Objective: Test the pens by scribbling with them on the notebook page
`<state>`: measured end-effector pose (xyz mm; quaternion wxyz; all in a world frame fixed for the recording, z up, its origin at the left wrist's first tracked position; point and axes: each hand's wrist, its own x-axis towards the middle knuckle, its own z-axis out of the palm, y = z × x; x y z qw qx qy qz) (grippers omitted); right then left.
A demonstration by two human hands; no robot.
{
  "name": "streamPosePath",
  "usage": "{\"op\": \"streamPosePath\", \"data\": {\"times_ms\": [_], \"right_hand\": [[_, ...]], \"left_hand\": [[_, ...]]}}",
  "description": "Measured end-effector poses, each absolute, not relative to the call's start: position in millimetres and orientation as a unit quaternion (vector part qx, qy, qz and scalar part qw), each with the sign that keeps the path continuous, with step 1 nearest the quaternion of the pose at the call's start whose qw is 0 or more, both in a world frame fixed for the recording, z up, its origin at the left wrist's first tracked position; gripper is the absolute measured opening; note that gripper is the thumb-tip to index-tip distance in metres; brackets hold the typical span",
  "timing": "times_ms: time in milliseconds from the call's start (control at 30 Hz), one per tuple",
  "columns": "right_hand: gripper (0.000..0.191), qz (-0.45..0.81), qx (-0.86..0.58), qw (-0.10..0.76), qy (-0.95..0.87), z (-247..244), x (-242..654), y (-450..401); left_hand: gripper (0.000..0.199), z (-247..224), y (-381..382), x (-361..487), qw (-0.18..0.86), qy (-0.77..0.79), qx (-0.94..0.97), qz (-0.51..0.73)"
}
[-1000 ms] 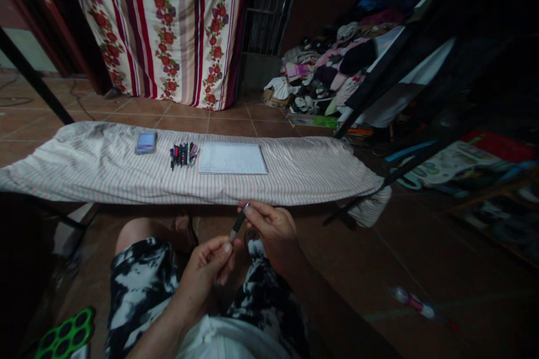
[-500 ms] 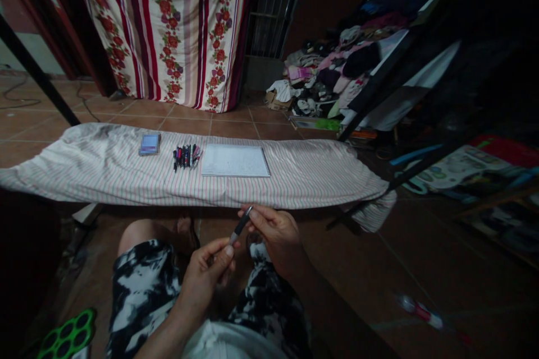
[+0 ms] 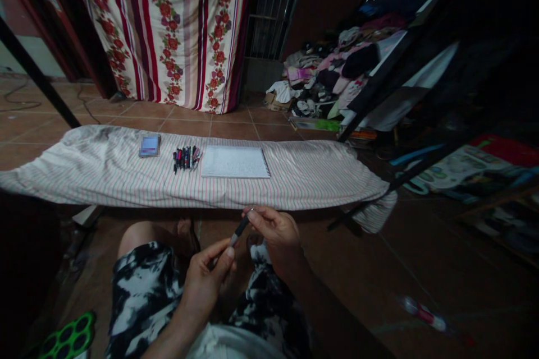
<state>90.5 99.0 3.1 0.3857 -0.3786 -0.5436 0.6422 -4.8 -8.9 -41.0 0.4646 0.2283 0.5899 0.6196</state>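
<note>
Pen (image 3: 240,228) black and grey; cloth (image 3: 138,182) white, striped (some pink); shorts (image 3: 143,272) blotched black-and-white; curtain (image 3: 189,28) red-flowered.

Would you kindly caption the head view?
Left grip and right grip hold a pen before a notebook on striped cloth.

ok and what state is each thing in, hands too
Pen: tilted, held at both ends
Left hand: gripping the lower end
Right hand: gripping the upper end
Notebook: flat, page showing
Loose pens: lying in a row
Striped cloth: spread, creased
Curtain: hanging
Bottle: lying on the floor

Lower end of pen (image 3: 240,228) hidden by left fingers (image 3: 226,256), green object (image 3: 74,335) cut off below
</note>
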Motion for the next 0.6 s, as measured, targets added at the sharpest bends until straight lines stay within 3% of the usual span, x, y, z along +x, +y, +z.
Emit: {"op": "streamPosePath", "data": {"times_ms": [600], "right_hand": [[0.033, 0.657, -0.356, 0.369, -0.552, -0.3, 95.5, 100.2]], "left_hand": [[0.051, -35.8, -10.7, -7.2, 0.47, 0.582, 0.212, 0.628]]}}
